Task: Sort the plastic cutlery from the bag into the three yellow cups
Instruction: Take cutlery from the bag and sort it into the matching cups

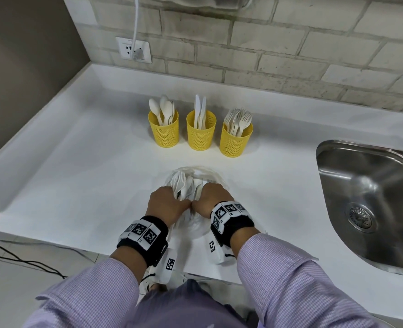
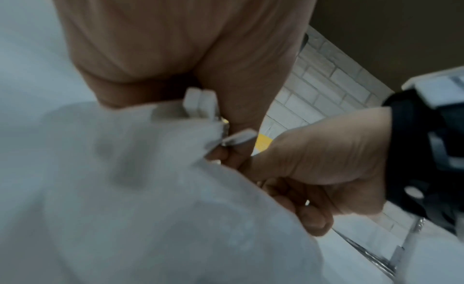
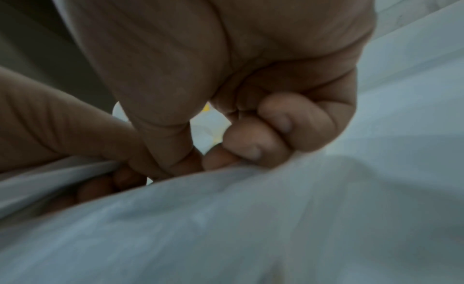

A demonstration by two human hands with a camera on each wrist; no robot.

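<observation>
**Both hands gripping the bag of cutlery at the counter's near edge**

Head view: on the white countertop (image 1: 77, 162) a clear plastic bag (image 1: 197, 172) of white plastic cutlery (image 1: 180, 181) lies near the front edge; the left hand (image 1: 166, 204) and the right hand (image 1: 211, 200) sit side by side on it, thumbs touching, fingers curled down into the plastic; behind the bag stand three yellow perforated cups in a row: the left cup (image 1: 164, 133) holds spoons, the middle cup (image 1: 201, 136) knives, the right cup (image 1: 236, 143) forks; a steel sink (image 1: 370, 200) lies to the right, and a white wall socket (image 1: 133, 50) with a plugged cable sits on the brick-tiled wall.

Left wrist view: blurred; the left hand's fingers close on bunched plastic, square white handle ends (image 2: 199, 102) jutting between palm and bag; the right hand is beside it, fingers curled.

Right wrist view: blurred and dim; the right hand's fingertips (image 3: 253, 147) and thumb pinch a fold of the bag.
</observation>
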